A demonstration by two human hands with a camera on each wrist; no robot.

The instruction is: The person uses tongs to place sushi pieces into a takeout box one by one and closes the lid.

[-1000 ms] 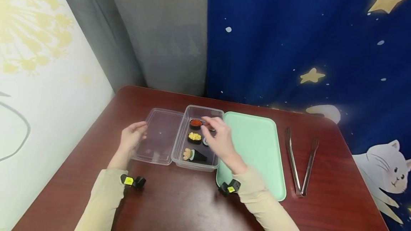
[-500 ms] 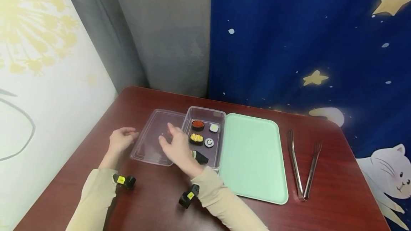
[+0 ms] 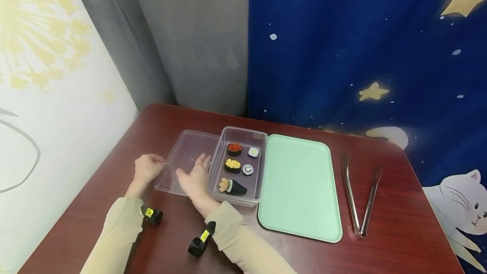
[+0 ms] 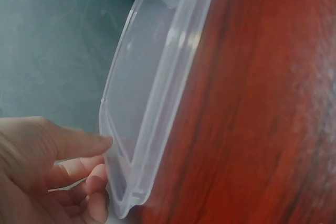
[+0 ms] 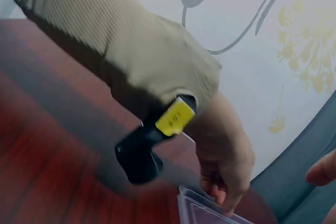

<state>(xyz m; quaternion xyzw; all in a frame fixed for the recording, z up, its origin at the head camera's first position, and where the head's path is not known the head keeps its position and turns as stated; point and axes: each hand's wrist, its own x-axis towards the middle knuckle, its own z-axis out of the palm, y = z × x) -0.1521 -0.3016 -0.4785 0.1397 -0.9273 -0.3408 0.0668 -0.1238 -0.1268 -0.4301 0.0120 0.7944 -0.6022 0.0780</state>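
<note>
My left hand (image 3: pixel 148 167) pinches the left edge of a clear plastic lid (image 3: pixel 186 149) between thumb and fingers. In the left wrist view the thumb lies on the rim of the lid (image 4: pixel 142 87), its other fingers curled beneath. Over the lid's right part, my right hand (image 3: pixel 195 181) is held with thumb and fingers spread, holding nothing. Just right of it stands a clear plastic container (image 3: pixel 236 201). Inside are a red roe sushi (image 3: pixel 234 149), a yellow-topped sushi (image 3: pixel 232 165), a hand roll (image 3: pixel 236 187) and two small sushi rolls (image 3: pixel 247 169).
A pale green tray (image 3: pixel 300 185) lies against the container's right side. Farther right, metal tongs (image 3: pixel 351 198) rest spread on the dark red table (image 3: pixel 304 257). A white patterned wall (image 3: pixel 57 130) borders the table's left, with curtains behind.
My right hand has moved left from above the container to over the lid. My left hand first shifted left, then came back to the lid's left edge and now pinches it.
</note>
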